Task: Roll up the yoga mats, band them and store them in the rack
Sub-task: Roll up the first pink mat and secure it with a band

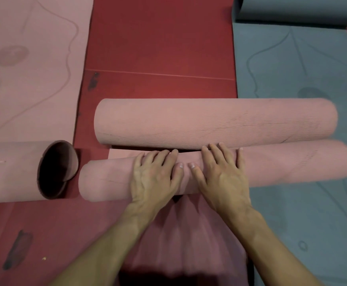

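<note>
A pink yoga mat lies across the red floor as two rolls. The near roll point(292, 162) runs left to right under both my hands. The far roll point(209, 120) lies just beyond it, joined by a short flat strip point(123, 153). My left hand point(154, 174) presses flat on the near roll's middle, fingers spread forward. My right hand point(220, 170) presses beside it, thumbs nearly touching. No band or rack is in view.
Another pink mat point(24, 69) lies flat at the left, its near end curled into an open tube point(55, 170). A grey-blue mat point(302, 79) is spread at the right, its far end rolled point(292, 9). Red floor point(160, 48) lies between them.
</note>
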### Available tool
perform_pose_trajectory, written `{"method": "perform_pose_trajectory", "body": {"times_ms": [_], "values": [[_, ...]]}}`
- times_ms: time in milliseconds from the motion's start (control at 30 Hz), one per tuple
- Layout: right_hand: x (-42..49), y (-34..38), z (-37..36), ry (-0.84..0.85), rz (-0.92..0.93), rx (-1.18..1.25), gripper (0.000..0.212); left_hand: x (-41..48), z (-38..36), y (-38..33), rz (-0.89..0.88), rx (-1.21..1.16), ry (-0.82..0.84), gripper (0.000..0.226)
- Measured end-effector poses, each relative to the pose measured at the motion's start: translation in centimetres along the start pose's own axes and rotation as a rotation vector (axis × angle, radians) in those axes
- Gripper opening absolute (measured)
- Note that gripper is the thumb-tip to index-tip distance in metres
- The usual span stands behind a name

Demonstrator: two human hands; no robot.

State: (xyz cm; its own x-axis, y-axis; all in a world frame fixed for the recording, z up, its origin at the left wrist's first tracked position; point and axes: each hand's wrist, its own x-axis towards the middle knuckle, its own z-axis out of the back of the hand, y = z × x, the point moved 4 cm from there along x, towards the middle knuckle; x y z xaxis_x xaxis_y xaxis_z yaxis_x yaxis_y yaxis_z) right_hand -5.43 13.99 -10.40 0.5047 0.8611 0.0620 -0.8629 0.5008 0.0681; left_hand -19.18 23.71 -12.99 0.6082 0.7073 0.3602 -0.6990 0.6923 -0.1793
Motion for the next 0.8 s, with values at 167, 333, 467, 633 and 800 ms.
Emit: {"method": "perform_pose_trajectory", "body": {"times_ms": [167,333,467,633,800], "values": [[1.5,-0.4,0.8,0.032,-0.02,0.0,0.074,2.3,0.1,0.4,-0.049,-0.06,-0.011,0.039],[2.1,-0.5,0.6,0.046,-0.05,0.004,0.07,3.1,-0.3,0.5,-0.069,-0.075,-0.002,0.036],[1.5,-0.8,0.6,0.034,-0.033,-0.028,0.069,1.9,-0.3,0.4,-0.072,-0.065,0.028,0.038],[2.2,-6.3,1.8,0.112,-0.022,-0.07,0.08,0.9,0.0,0.3,-0.102,-0.104,-0.063,0.036],[1.2,-6.8,1.3,0.083,-0.063,-0.105,0.077,0.1,0.2,-0.1,-0.139,-0.123,-0.1,0.041]]}}
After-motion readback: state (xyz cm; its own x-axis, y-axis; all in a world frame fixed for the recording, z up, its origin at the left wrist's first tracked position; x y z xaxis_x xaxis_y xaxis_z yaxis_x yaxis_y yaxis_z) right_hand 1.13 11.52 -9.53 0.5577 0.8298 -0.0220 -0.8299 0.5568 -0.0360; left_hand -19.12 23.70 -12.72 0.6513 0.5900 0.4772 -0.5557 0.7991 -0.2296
